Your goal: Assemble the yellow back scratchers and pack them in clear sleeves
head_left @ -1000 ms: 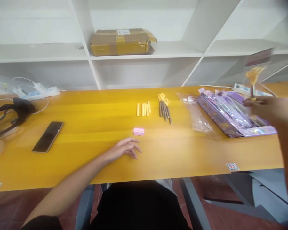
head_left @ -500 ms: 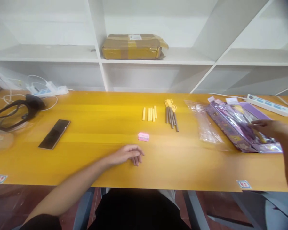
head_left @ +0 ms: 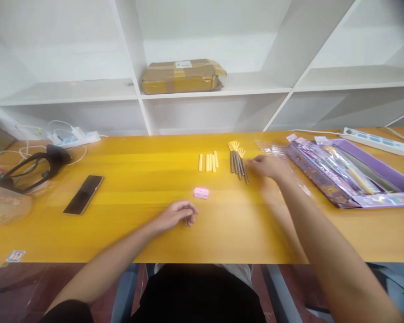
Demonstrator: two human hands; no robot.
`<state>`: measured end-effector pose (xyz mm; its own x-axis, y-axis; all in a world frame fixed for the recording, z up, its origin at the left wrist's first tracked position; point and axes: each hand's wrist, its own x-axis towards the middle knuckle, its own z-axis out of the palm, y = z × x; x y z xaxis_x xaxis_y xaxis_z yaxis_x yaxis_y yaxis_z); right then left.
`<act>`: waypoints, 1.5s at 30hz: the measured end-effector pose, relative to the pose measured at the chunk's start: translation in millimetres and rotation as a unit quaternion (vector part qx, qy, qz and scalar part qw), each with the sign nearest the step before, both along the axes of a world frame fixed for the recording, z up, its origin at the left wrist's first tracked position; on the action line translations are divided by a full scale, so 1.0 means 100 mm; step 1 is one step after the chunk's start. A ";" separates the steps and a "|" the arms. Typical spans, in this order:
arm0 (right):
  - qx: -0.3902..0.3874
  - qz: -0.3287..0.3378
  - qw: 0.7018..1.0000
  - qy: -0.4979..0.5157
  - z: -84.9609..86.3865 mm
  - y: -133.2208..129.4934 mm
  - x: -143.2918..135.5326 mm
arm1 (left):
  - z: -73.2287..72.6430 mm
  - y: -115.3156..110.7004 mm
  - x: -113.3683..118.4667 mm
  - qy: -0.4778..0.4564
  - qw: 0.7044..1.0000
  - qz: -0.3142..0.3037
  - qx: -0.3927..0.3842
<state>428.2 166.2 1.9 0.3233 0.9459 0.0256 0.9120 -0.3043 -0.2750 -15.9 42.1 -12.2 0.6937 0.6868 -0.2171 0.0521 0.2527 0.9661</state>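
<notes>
My left hand (head_left: 177, 214) rests at the table's middle with loosely bent fingers and nothing in it. Just beyond it lies a small pink card-like piece (head_left: 201, 193). My right hand (head_left: 265, 165) is over the table, fingers stretched leftward, with no object visible in it. Its fingertips are close beside several back scratchers (head_left: 238, 163) with metal handles and yellow claw heads; whether they touch is unclear. Left of those, several short pale-yellow sticks (head_left: 207, 163) lie in a row. An open purple box (head_left: 384, 168) to the right holds plastic-wrapped items (head_left: 348, 168).
A clear plastic bag (head_left: 272, 147) lies partly behind my right hand. On the left are a phone (head_left: 84, 194), a black strapped headset (head_left: 37, 168) and a power strip (head_left: 76, 139). Another power strip (head_left: 377, 140) sits at the back right. A taped carton (head_left: 183, 77) stands on the shelf.
My right hand has left the purple box and moved left to the back scratchers. My left hand has stayed at nearly the same spot. The camera view has shifted slightly.
</notes>
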 end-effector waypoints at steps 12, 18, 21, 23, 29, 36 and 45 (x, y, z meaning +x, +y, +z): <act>-0.030 -0.001 0.998 0.049 -0.20 -0.07 -0.30 | 0.10 1.63 0.76 0.415 0.766 0.183 0.455; -0.021 -0.028 0.996 0.079 -0.19 -0.09 -0.25 | -0.05 1.82 0.90 0.447 0.748 0.193 0.451; 0.003 -0.044 0.993 0.108 -0.19 -0.11 -0.21 | -0.08 1.83 0.83 0.456 0.751 0.198 0.434; 0.030 -0.059 0.988 0.136 -0.19 -0.12 -0.19 | -0.07 1.86 0.78 0.457 0.757 0.200 0.422; 0.155 -0.072 0.945 0.278 -0.07 -0.24 -0.23 | 0.13 1.81 0.77 0.403 0.795 0.194 0.409; 0.227 0.021 0.821 0.523 0.25 -0.51 -0.85 | 0.40 0.96 0.45 0.271 0.872 0.093 0.397; 0.123 0.063 0.613 0.778 0.13 -0.93 -1.86 | 0.22 0.27 -0.19 0.196 0.898 0.150 0.365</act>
